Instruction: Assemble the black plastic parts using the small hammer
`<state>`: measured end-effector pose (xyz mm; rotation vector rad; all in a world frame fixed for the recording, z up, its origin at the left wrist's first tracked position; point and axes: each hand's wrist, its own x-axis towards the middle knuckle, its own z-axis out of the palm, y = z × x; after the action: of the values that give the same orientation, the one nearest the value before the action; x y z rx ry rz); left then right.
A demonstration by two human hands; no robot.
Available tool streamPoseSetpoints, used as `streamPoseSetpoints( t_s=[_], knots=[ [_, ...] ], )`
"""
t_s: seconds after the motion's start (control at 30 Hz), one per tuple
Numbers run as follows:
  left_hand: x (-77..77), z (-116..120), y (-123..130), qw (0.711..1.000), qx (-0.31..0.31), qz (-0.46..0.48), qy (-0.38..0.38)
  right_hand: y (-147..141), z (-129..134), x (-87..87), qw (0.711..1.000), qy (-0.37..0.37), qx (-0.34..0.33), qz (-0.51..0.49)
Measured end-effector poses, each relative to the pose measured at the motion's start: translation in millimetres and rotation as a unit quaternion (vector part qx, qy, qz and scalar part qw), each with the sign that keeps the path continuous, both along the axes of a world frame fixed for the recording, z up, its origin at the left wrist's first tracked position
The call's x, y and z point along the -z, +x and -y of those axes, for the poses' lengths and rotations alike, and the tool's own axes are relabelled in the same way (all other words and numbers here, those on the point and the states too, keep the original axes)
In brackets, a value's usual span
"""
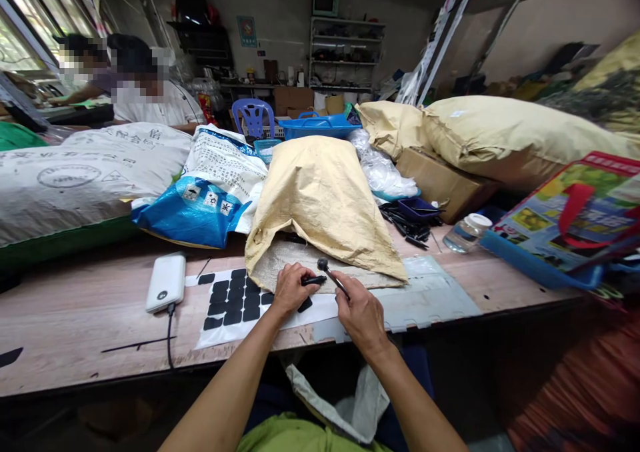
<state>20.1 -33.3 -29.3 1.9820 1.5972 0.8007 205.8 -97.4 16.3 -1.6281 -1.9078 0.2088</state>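
Note:
My left hand [291, 289] pinches a small, dark, elongated black piece [314, 281] just in front of the beige sack's mouth. My right hand [362, 313] is closed around a thin metal rod [336, 280] with a round black knob [323, 264] at its far end; the knob is close to the black piece, and whether they touch I cannot tell. Under and left of my left hand lies a white sheet [227, 332] with rows of black rounded-square stickers [234, 299]. The beige woven sack [320, 192] lies with its open end towards me; its contents are hidden.
A white power bank [167, 282] with a cable stands left. Beyond are a blue-white bag [210, 192] and a large white sack [90, 179]. Right are black parts [407, 225], a jar [467, 232] and a blue tray [540, 265]. Two people sit at the back left.

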Motion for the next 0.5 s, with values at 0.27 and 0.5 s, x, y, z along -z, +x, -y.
streamPoseSetpoints(
  t_s=[0.27,0.5],
  knots=[
    [-0.4,0.5,1.1,1.000,-0.012,-0.023,0.000,-12.0,8.2,5.1,0.998,-0.011,-0.024,0.060],
    [0.9,0.1,0.5,1.000,-0.005,0.003,0.005,-5.5,8.0,2.1,0.999,0.012,0.035,0.036]
  ],
)
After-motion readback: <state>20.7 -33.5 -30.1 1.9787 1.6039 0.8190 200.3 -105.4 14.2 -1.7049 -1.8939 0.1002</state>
